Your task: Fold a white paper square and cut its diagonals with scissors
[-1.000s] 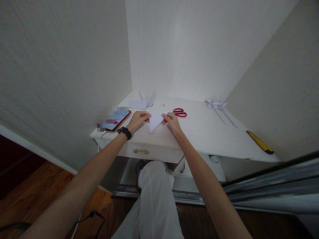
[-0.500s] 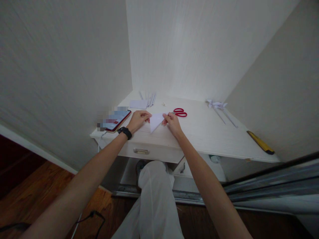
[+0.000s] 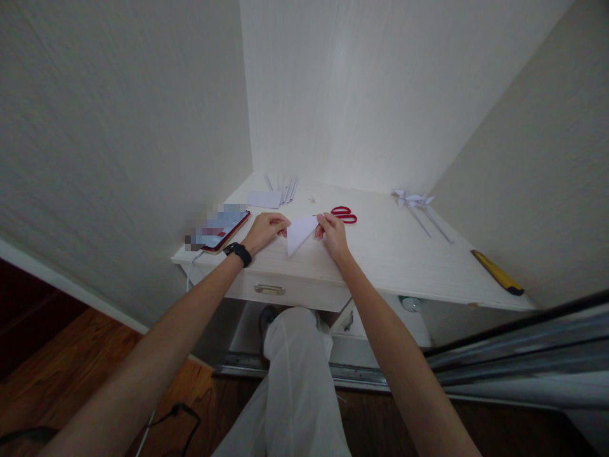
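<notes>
A white sheet folded into a triangle (image 3: 299,232) lies on the white desk (image 3: 390,251), its point toward me. My left hand (image 3: 266,230), with a black watch on the wrist, pinches the triangle's left corner. Its right corner is pinched by my right hand (image 3: 332,232). Both hands have their fingers closed on the paper.
Red scissors (image 3: 344,214) lie just beyond my right hand. A phone (image 3: 223,230) on a cable sits at the desk's left end. Paper sheets and strips (image 3: 276,195) lie at the back, folded paper flowers (image 3: 419,206) to the right, a yellow utility knife (image 3: 497,272) far right.
My right hand has shifted a little to the right and back along the paper's top edge, so the triangle looks wider. The left hand has hardly moved.
</notes>
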The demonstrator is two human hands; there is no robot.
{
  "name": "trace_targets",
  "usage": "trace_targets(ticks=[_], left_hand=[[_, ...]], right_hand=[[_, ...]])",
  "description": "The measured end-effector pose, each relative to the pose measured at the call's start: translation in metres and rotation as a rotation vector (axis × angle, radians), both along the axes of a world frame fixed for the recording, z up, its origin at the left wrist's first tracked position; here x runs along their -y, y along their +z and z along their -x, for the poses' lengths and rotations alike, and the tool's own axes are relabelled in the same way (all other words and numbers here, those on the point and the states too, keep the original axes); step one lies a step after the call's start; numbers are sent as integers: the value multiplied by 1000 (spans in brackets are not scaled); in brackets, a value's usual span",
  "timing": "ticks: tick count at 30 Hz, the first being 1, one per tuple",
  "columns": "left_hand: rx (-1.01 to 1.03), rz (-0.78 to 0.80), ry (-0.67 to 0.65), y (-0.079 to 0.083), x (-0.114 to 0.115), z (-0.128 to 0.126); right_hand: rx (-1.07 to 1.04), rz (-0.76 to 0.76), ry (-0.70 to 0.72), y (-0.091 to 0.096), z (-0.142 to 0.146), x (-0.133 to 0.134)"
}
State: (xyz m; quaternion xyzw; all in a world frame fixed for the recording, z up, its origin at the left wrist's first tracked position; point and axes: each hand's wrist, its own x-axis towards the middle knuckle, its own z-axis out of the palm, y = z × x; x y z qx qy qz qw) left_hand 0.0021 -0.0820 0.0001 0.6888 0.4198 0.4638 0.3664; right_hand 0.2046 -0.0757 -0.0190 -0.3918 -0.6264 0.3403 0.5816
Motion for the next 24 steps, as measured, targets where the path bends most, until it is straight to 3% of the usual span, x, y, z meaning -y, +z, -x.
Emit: trace_targets(ticks=[14,24], left_hand=[[20,-13,-2,-1,-1,0],[-2,-63,43,-3,-3,2]], right_hand=[[-101,40,-43,-1,1,-1],[-28,43,-67,2,2,3]])
